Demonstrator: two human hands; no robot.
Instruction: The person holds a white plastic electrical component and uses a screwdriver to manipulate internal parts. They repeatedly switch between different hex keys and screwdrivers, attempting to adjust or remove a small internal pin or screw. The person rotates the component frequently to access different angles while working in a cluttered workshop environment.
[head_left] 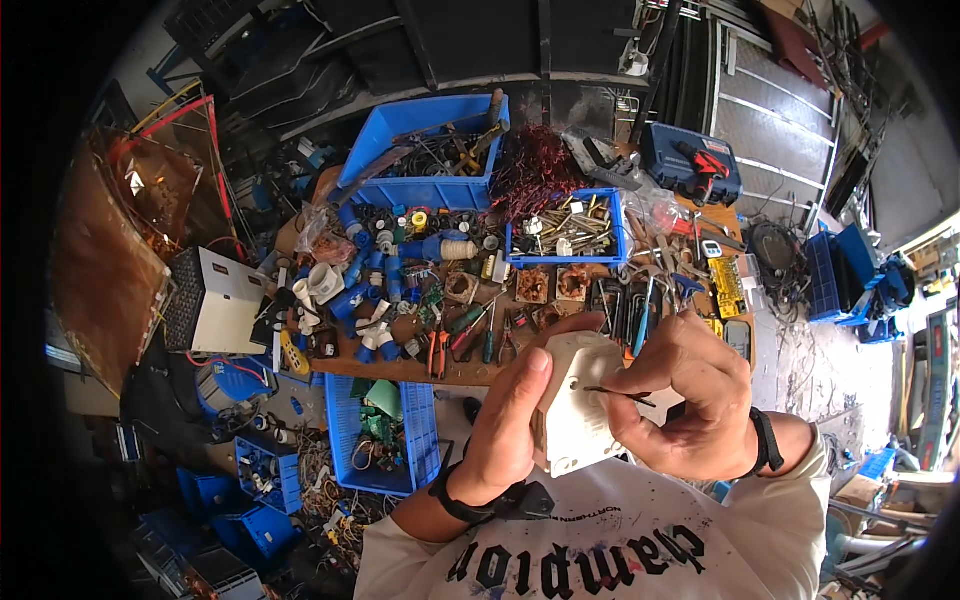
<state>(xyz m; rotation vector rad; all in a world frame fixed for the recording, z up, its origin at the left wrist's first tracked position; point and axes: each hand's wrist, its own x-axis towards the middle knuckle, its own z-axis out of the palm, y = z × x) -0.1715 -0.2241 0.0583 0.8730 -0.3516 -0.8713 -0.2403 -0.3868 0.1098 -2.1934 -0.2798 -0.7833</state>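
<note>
A: Where was the white block [583, 425]?
B: Up off the worktop [395, 373], in front of the shirt, between four and five o'clock from the middle of the view. It leaned a bit.

A: What did the left hand [512, 420] do?
B: It came in from nine o'clock and hugged the block, with its thumb at the side.

A: And the right hand [690, 395]?
B: That one was at three o'clock. Its thumb and first finger pinched a thin dark stick [643, 400].

A: Did the stick go in the hole [573, 383]?
B: I couldn't tell. The tip was near that little hole, close to eleven o'clock on the block's face.

A: So which step was it?
B: I think it was lining up the stick with the hole.

A: What did the next move need?
B: A still left hand, I'd say, and a small, straight push from the right. A slip looked easy, as the stick was so thin.

A: What sat at twelve o'clock?
B: A small blue tray [565, 259] with screws [592, 222] in it.
</note>
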